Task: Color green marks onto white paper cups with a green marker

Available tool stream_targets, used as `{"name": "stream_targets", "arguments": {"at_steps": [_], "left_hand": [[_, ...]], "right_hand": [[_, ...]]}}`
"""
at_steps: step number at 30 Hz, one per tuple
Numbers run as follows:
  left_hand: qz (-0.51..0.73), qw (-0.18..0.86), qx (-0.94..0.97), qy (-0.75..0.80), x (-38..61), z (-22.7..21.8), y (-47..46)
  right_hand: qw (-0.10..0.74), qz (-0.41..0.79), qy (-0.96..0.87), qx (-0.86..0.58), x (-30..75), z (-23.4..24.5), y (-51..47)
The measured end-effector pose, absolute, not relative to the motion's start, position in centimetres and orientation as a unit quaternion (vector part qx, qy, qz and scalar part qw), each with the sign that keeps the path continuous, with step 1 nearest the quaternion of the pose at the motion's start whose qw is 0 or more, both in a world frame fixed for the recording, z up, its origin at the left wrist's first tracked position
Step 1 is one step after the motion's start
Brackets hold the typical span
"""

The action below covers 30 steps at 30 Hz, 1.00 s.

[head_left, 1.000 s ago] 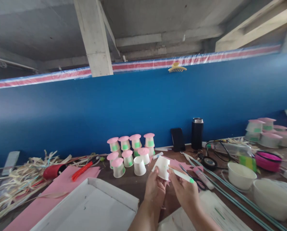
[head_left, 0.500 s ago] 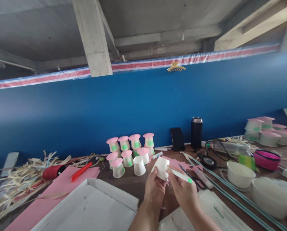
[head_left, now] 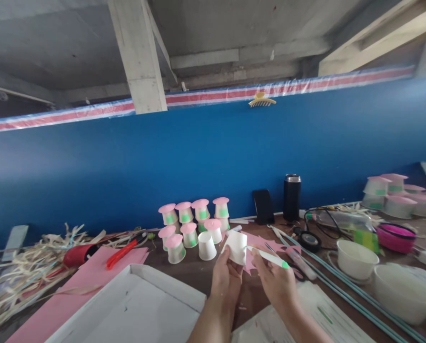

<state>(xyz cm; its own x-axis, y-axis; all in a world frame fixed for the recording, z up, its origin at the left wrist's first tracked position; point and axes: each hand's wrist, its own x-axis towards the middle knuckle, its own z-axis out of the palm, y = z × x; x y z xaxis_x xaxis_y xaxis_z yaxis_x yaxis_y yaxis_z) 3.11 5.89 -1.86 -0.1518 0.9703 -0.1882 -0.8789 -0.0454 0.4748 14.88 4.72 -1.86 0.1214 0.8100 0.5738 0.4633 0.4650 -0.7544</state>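
A white paper cup (head_left: 237,247) is gripped in my left hand (head_left: 226,275), tilted and raised above the dark table. My right hand (head_left: 277,282) pinches a white marker with a green end (head_left: 272,258); its tip points left and sits close to the cup's side. Whether the tip touches the cup I cannot tell. Just behind my left hand, a plain white cup (head_left: 207,246) stands upside down. Beside it are several inverted cups with pink paper tops and green patches (head_left: 176,255). Pink paper scraps (head_left: 250,264) and scissors (head_left: 298,274) lie under and beside my right hand.
At the front left is a white box lid (head_left: 155,305), with pink sheets (head_left: 70,290) and a red tool (head_left: 122,254) behind it. A black thermos (head_left: 292,197) and phone (head_left: 262,206) stand against the blue partition (head_left: 205,157). Pale blue rods (head_left: 341,281) and white bowls (head_left: 357,259) lie right.
My right hand and the marker have moved slightly right, away from the cup. The cup has turned a little and shifted left with my left hand.
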Motion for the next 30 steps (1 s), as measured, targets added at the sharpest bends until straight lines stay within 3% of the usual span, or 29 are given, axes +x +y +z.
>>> {"name": "stream_targets", "arguments": {"at_steps": [18, 21, 26, 30], "left_hand": [[0.714, 0.644, 0.024, 0.272, 3.0, -1.6, 6.5], [0.722, 0.644, 0.068, 0.244, 3.0, -1.5, 6.3], [0.716, 0.657, 0.107, 0.213, 3.7, -0.9, 5.4], [0.704, 0.676, 0.114, 0.185, 4.8, -0.9, 4.6]], "right_hand": [[0.631, 0.172, -0.623, -0.429, 14.8, -2.5, 4.6], [0.651, 0.245, -0.566, -0.443, 14.8, -2.1, 4.7], [0.692, 0.474, -0.365, -0.403, 15.3, -1.8, 5.9], [0.629, 0.650, -0.326, -0.275, 15.0, -2.2, 6.7]]}}
